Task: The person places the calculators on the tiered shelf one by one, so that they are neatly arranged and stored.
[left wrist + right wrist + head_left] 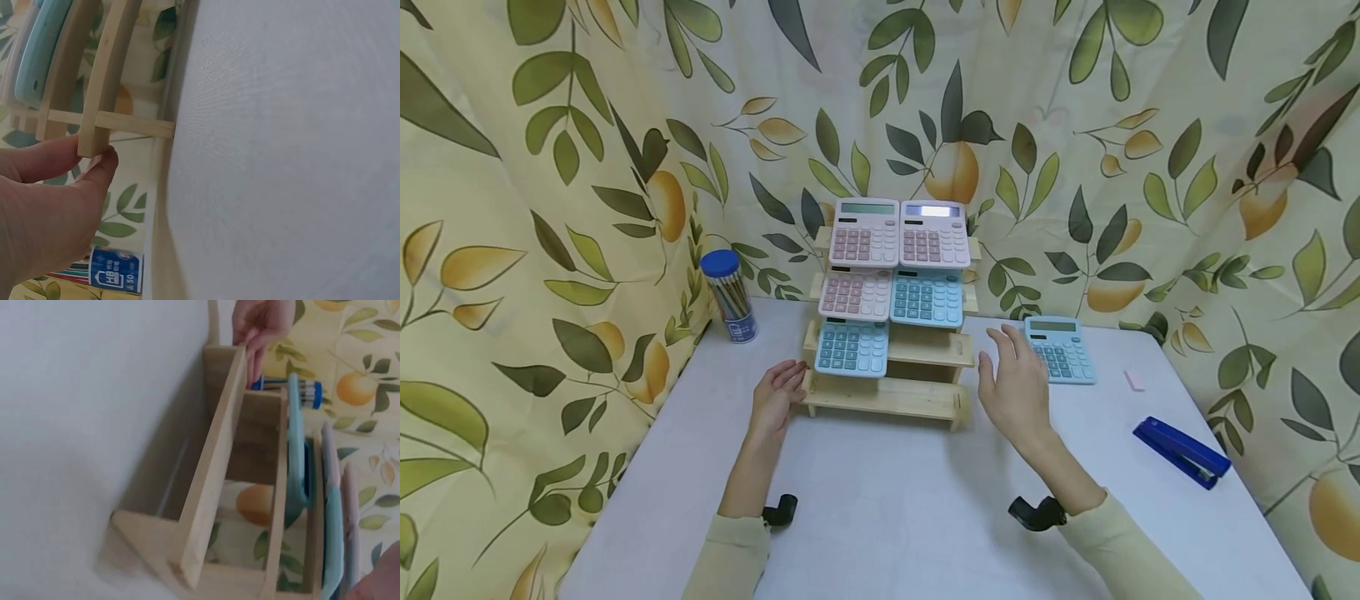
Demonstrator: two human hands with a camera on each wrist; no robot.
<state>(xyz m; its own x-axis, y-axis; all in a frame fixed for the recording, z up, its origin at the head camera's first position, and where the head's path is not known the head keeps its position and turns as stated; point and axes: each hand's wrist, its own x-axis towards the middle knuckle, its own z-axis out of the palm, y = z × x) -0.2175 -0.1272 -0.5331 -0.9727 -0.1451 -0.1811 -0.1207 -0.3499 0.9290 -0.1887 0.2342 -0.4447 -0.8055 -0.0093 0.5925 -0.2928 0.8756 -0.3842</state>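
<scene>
Your left hand [777, 398] rested against the left end of the wooden rack [887, 398], just left of centre in the head view. In the left wrist view its fingers [94, 172] lay fairly straight, the tips touching the end of the lowest slat without curling round it, so the hand gripped nothing.

Your right hand [1015, 385] hovered right of centre, fingers spread and relaxed, holding nothing. It sat between the right end of the rack and the loose blue calculator [1060, 350], which lay flat on the white table [887, 517] just to the right of the fingertips; from the head view you could not tell whether a finger touched its edge.

The rack stood on the table at the middle of the frame, in stepped tiers. Two pink calculators [898, 233] leaned side by side on the top tier, a pink one and a blue one shared the tier below, and one blue calculator [852, 347] leaned on the left half of the next tier, the right half beside it bare wood.

At the left of the rack stood a blue-lidded tube of pencils [728, 297]. Toward the right edge of the table lay a small pink eraser [1134, 380] and, below it, a dark blue stapler [1182, 451]. Leaf-and-fruit curtains [550, 167] filled the background.
</scene>
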